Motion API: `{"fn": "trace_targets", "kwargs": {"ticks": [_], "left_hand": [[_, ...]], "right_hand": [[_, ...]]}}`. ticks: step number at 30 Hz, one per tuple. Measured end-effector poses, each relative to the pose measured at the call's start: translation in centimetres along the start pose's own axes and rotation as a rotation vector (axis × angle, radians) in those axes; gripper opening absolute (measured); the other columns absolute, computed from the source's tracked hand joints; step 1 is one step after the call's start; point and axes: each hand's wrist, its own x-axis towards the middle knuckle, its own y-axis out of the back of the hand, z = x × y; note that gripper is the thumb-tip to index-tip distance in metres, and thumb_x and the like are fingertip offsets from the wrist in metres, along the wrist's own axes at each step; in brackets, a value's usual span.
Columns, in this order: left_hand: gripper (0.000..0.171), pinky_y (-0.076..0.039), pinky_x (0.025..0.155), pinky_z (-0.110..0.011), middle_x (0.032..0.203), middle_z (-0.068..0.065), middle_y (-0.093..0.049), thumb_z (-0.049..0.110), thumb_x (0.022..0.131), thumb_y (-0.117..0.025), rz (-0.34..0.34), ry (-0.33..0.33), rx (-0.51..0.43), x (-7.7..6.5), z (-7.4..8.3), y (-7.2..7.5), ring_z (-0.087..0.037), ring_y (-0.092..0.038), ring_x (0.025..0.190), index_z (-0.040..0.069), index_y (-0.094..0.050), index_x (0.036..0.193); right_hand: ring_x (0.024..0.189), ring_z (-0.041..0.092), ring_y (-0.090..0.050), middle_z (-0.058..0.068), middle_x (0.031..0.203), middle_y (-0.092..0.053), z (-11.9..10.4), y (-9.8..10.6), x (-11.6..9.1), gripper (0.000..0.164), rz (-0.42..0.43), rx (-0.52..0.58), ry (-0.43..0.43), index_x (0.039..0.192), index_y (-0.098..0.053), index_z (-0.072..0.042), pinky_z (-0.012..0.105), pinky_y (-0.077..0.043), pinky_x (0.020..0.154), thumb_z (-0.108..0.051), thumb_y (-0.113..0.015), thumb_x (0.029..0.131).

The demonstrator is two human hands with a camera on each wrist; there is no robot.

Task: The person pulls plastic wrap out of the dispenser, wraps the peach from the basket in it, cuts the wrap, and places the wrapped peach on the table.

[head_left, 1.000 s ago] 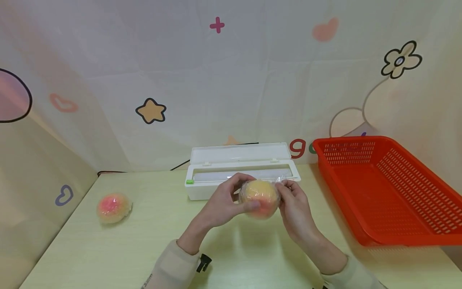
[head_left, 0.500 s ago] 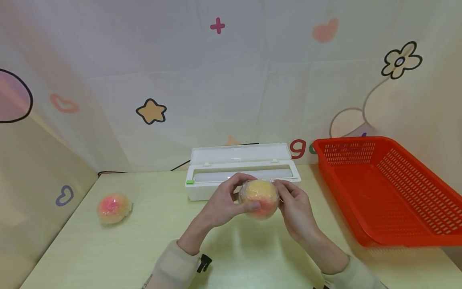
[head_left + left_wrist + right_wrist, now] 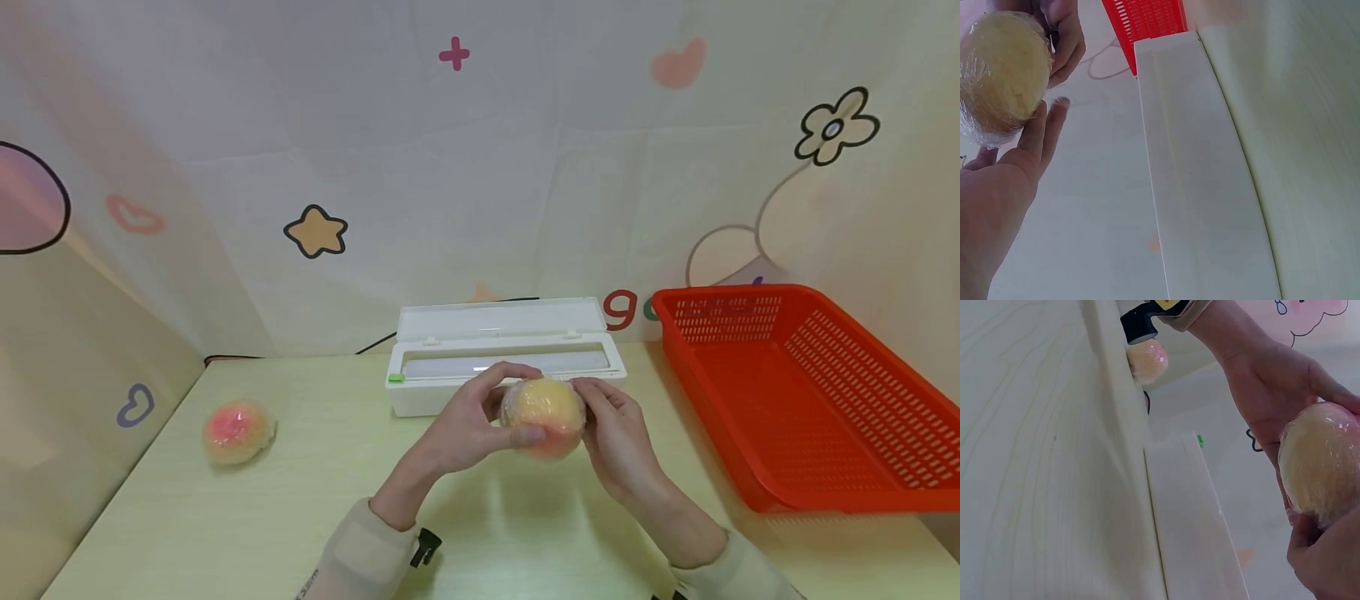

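A yellow and pink peach point(image 3: 546, 410), wrapped in crinkled clear cling film point(image 3: 991, 128), is held up above the table in front of the white box. My left hand point(image 3: 468, 417) grips it from the left, thumb on the near side and fingers behind. My right hand point(image 3: 618, 433) pinches the film at the peach's right side with curled fingers; the fingertips are partly hidden. In the right wrist view the wrapped peach point(image 3: 1319, 462) sits between both hands.
Behind the hands stands a white cling film box point(image 3: 427, 400), lid raised, with a film roll point(image 3: 540, 362) inside. A second, shiny peach point(image 3: 237, 432) lies at the left of the table point(image 3: 300, 517). At the right is a red perforated basket point(image 3: 750, 450).
The loose film at the peach's right side, visible a second ago, now lies against it under my right fingers. Both hands and the peach have shifted very slightly right and down.
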Motion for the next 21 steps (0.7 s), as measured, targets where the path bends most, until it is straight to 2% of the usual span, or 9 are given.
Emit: {"fn": "trace_targets", "kwargs": {"ticks": [3, 7, 10, 13, 18, 21], "left_hand": [[0.056, -0.053, 0.085, -0.036, 0.123, -0.004, -0.063, 0.027, 0.084, -0.088, -0.009, -0.015, 0.002, 0.06, 0.04, -0.05, -0.024, -0.065, 0.098, 0.014, -0.061, 0.132], [0.057, -0.05, 0.093, -0.038, 0.125, -0.004, -0.062, 0.023, 0.084, -0.088, -0.006, -0.032, 0.004, 0.11, 0.1, -0.07, -0.023, -0.062, 0.105, 0.011, -0.059, 0.131], [0.057, -0.049, 0.095, -0.038, 0.125, -0.002, -0.062, 0.024, 0.083, -0.089, 0.003, -0.031, 0.036, 0.08, 0.13, 0.02, -0.022, -0.061, 0.107, 0.012, -0.06, 0.13], [0.056, -0.05, 0.092, -0.039, 0.123, -0.002, -0.063, 0.022, 0.082, -0.09, -0.002, -0.014, 0.044, 0.02, 0.17, 0.15, -0.023, -0.061, 0.107, 0.014, -0.06, 0.129], [0.057, -0.055, 0.084, -0.038, 0.122, -0.006, -0.062, 0.013, 0.083, -0.088, -0.047, 0.022, 0.0, -0.13, 0.43, 0.27, -0.025, -0.062, 0.105, 0.016, -0.058, 0.131], [0.057, -0.056, 0.086, -0.04, 0.126, -0.007, -0.06, 0.01, 0.084, -0.086, -0.072, 0.011, -0.021, -0.11, 0.51, 0.37, -0.025, -0.061, 0.108, 0.015, -0.057, 0.133]], "right_hand": [[0.096, 0.016, -0.06, 0.003, 0.104, -0.064, 0.03, 0.07, 0.04, 0.025, 0.014, -0.001, 0.01, 0.111, -0.067, 0.003, 0.025, -0.053, 0.09, -0.013, -0.048, 0.11], [0.098, 0.016, -0.059, 0.001, 0.104, -0.065, 0.16, 0.08, 0.11, 0.024, 0.009, -0.03, 0.014, 0.116, -0.066, 0.004, 0.027, -0.053, 0.089, -0.013, -0.05, 0.109], [0.095, 0.015, -0.06, 0.001, 0.104, -0.064, 0.35, 0.04, 0.13, 0.024, 0.0, -0.041, 0.007, 0.119, -0.064, 0.003, 0.026, -0.055, 0.085, -0.015, -0.052, 0.109], [0.092, 0.016, -0.061, 0.002, 0.103, -0.064, 0.47, 0.0, 0.12, 0.02, -0.002, -0.043, 0.005, 0.117, -0.065, 0.001, 0.026, -0.056, 0.082, -0.014, -0.054, 0.109], [0.089, 0.016, -0.06, 0.003, 0.103, -0.063, 0.18, 0.14, 0.01, 0.013, -0.012, -0.057, -0.01, 0.114, -0.06, -0.001, 0.025, -0.056, 0.078, -0.012, -0.057, 0.107], [0.09, 0.017, -0.062, 0.003, 0.103, -0.065, -0.09, 0.27, -0.07, 0.012, -0.03, -0.062, -0.009, 0.11, -0.064, -0.001, 0.026, -0.056, 0.079, -0.011, -0.058, 0.106]]}}
